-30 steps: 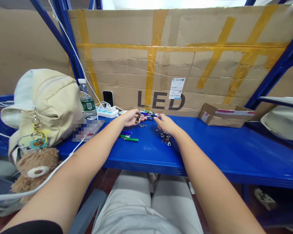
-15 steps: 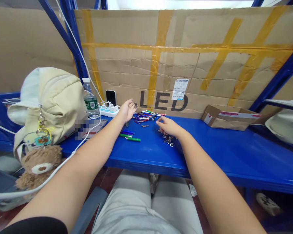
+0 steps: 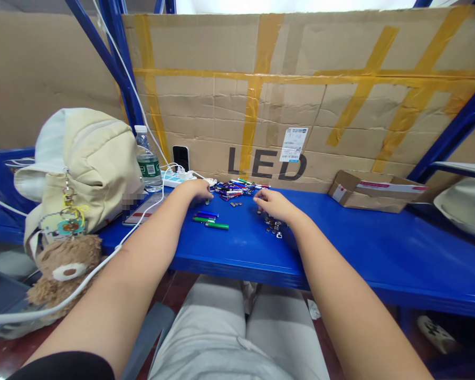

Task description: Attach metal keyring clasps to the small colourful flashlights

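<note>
I see my left hand (image 3: pixel 198 190), grip hidden, resting beside the heap of slim glossy pen-shaped sticks (image 3: pixel 234 186) on the smooth blue shelf (image 3: pixel 360 248), and my right hand (image 3: pixel 274 205) curled over small round metal bits (image 3: pixel 273 227), hold unclear, with a soft cream backpack (image 3: pixel 87 158) and clear bottle (image 3: pixel 147 166) crowding the left.

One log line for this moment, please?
left hand: down beside small coloured tubes | right hand: next to small metal parts
</note>
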A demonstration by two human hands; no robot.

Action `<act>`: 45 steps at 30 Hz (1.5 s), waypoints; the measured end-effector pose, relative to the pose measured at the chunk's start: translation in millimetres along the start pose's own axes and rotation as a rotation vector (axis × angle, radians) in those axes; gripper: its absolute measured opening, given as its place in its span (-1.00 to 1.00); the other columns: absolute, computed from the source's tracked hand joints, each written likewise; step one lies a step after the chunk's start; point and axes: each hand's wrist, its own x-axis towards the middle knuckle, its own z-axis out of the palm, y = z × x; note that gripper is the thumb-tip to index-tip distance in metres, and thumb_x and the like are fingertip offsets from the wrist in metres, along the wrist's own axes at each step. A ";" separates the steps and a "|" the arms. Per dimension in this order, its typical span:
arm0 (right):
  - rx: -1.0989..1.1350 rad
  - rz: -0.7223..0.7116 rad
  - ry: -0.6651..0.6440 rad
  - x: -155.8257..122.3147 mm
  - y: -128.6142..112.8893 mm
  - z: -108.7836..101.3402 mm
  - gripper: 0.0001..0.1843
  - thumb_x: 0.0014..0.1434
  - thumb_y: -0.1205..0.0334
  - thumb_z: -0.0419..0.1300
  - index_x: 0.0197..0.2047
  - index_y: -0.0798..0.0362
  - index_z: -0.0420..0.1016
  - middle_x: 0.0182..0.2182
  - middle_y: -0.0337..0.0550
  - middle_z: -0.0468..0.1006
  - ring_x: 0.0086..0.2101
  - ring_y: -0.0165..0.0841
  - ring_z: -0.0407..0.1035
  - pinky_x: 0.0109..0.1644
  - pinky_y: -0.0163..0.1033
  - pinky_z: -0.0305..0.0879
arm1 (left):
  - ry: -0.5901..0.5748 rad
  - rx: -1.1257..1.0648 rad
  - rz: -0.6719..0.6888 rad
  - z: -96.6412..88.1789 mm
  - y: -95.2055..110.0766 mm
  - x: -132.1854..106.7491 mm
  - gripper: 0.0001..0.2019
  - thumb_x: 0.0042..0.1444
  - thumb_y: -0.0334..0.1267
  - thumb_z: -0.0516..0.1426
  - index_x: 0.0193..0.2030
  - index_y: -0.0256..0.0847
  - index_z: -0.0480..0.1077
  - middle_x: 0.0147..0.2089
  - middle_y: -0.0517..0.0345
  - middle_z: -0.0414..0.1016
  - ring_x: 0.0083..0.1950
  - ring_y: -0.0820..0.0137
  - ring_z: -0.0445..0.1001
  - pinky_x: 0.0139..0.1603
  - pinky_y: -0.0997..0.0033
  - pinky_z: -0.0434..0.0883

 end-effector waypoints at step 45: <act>0.076 -0.304 0.247 0.7 -13.1 4.9 -0.78 0.07 0.36 0.17 -0.19 0.04 0.55 -0.22 -0.17 0.63 -0.21 -0.35 0.48 -0.07 -0.22 0.33 | 0.065 -0.408 0.688 27.2 58.8 -5.2 -0.80 -0.02 -0.22 0.18 -0.27 -0.28 0.44 -0.29 0.09 0.57 -0.24 0.39 0.51 -0.23 0.47 0.37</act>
